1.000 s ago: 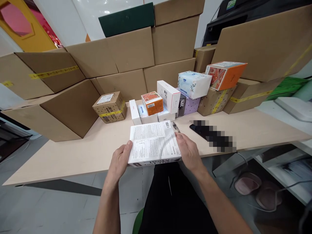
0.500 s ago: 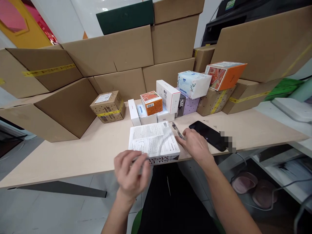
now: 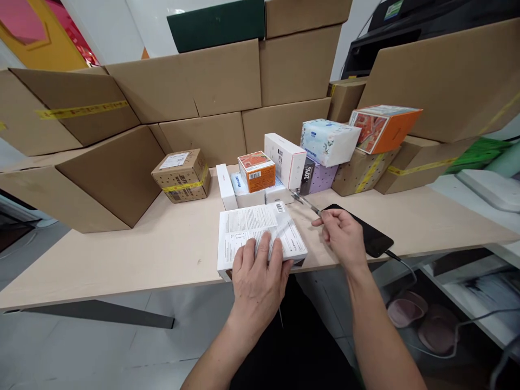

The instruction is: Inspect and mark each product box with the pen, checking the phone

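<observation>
A flat white box [image 3: 254,227] covered in small print lies at the table's near edge. My left hand [image 3: 258,271] rests flat on its near part, fingers stretched out and pressing down. My right hand [image 3: 343,234] hovers just right of the box, fingers pinched on a pen [image 3: 305,203] whose tip points up and left. A black phone [image 3: 369,235] with a cable lies under and right of that hand.
Small retail boxes cluster behind: an orange box [image 3: 257,170], a white box [image 3: 285,160], a tissue pack [image 3: 329,142], a purple box [image 3: 320,176], a taped brown carton [image 3: 181,174]. Large cardboard boxes [image 3: 211,81] wall the back. The beige table [image 3: 122,254] ends near my body.
My left hand let go of the box's side, lifted, then came down flat on top of it. My right hand left the box and picked up the pen.
</observation>
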Action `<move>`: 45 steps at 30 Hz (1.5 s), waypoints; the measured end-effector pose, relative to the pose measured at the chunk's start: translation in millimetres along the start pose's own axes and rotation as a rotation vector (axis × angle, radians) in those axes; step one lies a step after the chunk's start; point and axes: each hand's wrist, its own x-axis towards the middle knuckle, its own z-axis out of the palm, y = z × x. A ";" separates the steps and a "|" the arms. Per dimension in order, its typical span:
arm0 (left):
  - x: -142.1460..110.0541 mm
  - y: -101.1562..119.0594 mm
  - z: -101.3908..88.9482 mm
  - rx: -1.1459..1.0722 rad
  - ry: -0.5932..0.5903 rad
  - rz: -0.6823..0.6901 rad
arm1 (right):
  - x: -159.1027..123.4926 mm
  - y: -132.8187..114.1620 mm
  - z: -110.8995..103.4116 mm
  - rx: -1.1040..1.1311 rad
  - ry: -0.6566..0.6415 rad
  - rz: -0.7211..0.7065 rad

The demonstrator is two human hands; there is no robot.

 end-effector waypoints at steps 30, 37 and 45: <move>5.5 32.9 17.9 -0.130 0.099 -0.120 | 15.3 -34.1 59.4 0.045 -0.024 -0.448; 4.4 39.0 22.5 -0.182 0.124 -0.185 | 5.3 -14.2 57.5 -0.126 -0.022 -0.490; 3.0 38.7 23.8 -0.172 0.120 -0.185 | 6.9 -19.8 56.7 -0.206 -0.085 -0.425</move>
